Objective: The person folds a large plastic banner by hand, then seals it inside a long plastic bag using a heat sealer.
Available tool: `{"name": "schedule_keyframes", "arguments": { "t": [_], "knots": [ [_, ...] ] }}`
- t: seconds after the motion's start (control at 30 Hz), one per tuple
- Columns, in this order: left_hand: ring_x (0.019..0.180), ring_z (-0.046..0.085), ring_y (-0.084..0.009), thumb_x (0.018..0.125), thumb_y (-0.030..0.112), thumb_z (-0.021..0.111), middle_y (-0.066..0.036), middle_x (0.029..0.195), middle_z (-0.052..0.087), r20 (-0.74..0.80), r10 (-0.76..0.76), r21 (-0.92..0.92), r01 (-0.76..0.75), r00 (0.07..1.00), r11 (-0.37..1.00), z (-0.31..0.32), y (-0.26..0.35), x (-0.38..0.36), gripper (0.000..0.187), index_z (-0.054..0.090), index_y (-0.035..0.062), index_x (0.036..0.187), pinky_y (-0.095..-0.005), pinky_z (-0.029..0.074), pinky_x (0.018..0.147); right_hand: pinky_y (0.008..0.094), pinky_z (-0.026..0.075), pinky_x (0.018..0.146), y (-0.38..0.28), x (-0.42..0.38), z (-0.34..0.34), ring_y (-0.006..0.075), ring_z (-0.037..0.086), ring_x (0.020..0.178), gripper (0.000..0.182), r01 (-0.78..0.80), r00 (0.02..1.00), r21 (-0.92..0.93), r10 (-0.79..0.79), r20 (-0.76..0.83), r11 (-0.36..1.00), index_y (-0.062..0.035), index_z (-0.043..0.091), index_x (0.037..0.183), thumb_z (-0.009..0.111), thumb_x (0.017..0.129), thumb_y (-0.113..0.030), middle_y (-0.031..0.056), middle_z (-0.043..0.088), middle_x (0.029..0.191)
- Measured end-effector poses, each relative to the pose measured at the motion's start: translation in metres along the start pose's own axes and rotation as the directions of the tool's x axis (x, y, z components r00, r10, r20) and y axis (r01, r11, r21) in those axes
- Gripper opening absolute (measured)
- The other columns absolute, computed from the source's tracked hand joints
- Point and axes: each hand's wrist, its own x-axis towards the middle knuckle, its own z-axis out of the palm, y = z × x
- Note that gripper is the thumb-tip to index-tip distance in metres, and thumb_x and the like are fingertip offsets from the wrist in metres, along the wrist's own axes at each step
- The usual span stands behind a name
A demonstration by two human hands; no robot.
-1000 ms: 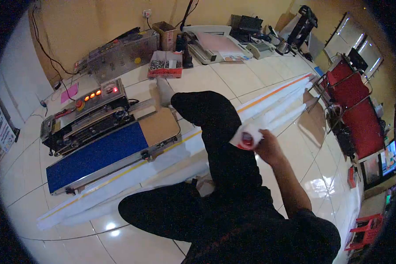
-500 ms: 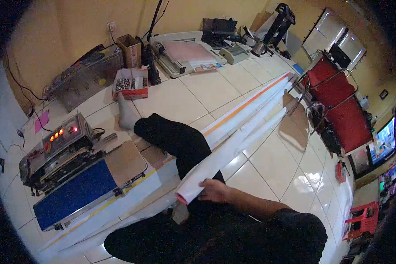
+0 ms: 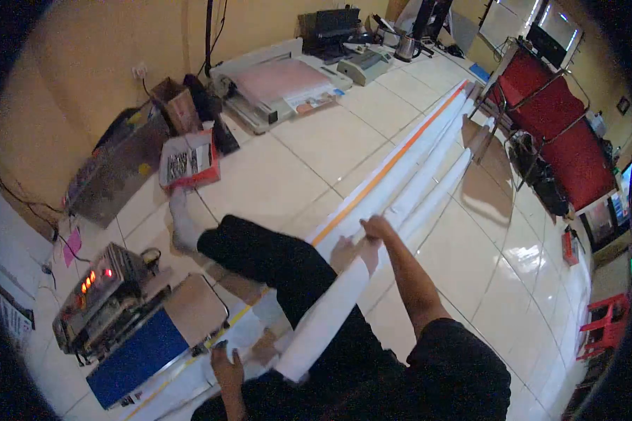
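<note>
Hands work a long white roll of sheet material (image 3: 330, 312) in the single head view, which looks down on a seated person in black trousers on a glossy cream tiled floor (image 3: 288, 168). The right hand (image 3: 372, 231) sits just past the picture's centre toward three o'clock, its fingers curled over the upper part of the roll and pinching the white sheet where it meets the longer strips. The roll slants from that grip down toward seven o'clock, across the lap, its lower end near the bottom of the frame. The left hand (image 3: 226, 361) is at seven o'clock, low in the frame, fingers loosely bent and resting on the flat white sheet beside the roll's lower end; whether it grips anything cannot be told.

From the right hand, long white strips with an orange edge line (image 3: 414, 140) run away toward one o'clock across the floor. At eight o'clock stands a band sealing machine with a blue conveyor belt and lit red lamps (image 3: 126, 330). A red cardboard box of small metal parts (image 3: 188, 163) lies at ten o'clock, near a socked foot (image 3: 182, 224). A flat white paper cutter with a pink bed (image 3: 281, 81) sits at twelve o'clock, and red folding chairs (image 3: 562, 133) at two o'clock.
</note>
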Motion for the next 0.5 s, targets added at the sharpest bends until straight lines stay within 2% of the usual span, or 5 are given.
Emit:
{"name": "schedule_keyframes", "arguments": {
  "t": [0.03,0.1,0.23,0.37,0.5],
  "knots": [
    [0.119,0.045,-0.0424,0.08,0.025,0.067,-0.024,0.122,0.053,0.058,0.058,0.081,-0.063,0.997,0.995,0.024,-0.012,0.021,0.05,0.054,-0.0034,0.119,-0.0518,0.03,0.105,0.0426,0.052,0.074,-0.024,-0.004,-0.006,0.0347,0.067,0.069,0.067,-0.286,0.957,0.14,0.274,0.099,0.948,0.0073,0.067,0.088,0.046,0.088,-0.057,0.0253,0.066,0.08],
    [0.119,0.044,-0.0431,0.079,0.028,0.067,-0.024,0.121,0.053,0.043,0.154,0.205,-0.159,0.987,0.966,0.048,-0.01,0.041,0.05,0.056,-0.002,0.117,-0.0528,0.029,0.105,0.0405,0.053,0.078,-0.035,0.009,-0.004,0.0334,0.068,0.081,0.065,-0.462,0.858,0.274,0.347,0.378,0.844,0.004,0.068,0.094,0.051,0.085,-0.058,0.0224,0.068,0.093],
    [0.119,0.042,-0.0448,0.077,0.032,0.067,-0.024,0.121,0.052,0.062,0.199,0.278,-0.208,0.978,0.938,0.062,-0.023,0.048,0.05,0.057,0.0016,0.115,-0.0554,0.028,0.104,0.0421,0.052,0.082,-0.02,0.035,0.023,0.0325,0.066,0.092,0.052,-0.313,0.898,0.029,0.285,0.334,0.949,-0.0049,0.07,0.096,0.055,0.083,-0.053,0.0159,0.068,0.1],
    [0.12,0.042,-0.041,0.076,0.038,0.068,-0.022,0.119,0.055,0.149,0.084,0.155,-0.107,0.985,0.982,0.054,-0.009,0.057,0.053,0.059,0.0019,0.114,-0.0528,0.026,0.105,0.0433,0.051,0.083,0.024,0.077,0.057,0.0341,0.065,0.094,0.048,-0.345,0.867,0.071,0.289,0.406,0.936,-0.0042,0.07,0.094,0.054,0.083,-0.048,0.017,0.068,0.099],
    [0.118,0.043,-0.0408,0.077,0.034,0.067,-0.022,0.117,0.055,0.138,0.179,0.043,-0.186,0.974,0.982,0.075,-0.003,0.075,0.05,0.057,0.0012,0.114,-0.0535,0.028,0.102,0.0437,0.052,0.081,0.11,0.127,0.109,0.0342,0.065,0.093,0.035,-0.279,0.948,0.035,0.27,0.169,0.96,-0.0052,0.07,0.093,0.052,0.083,-0.034,0.0202,0.066,0.099]
  ]
}}
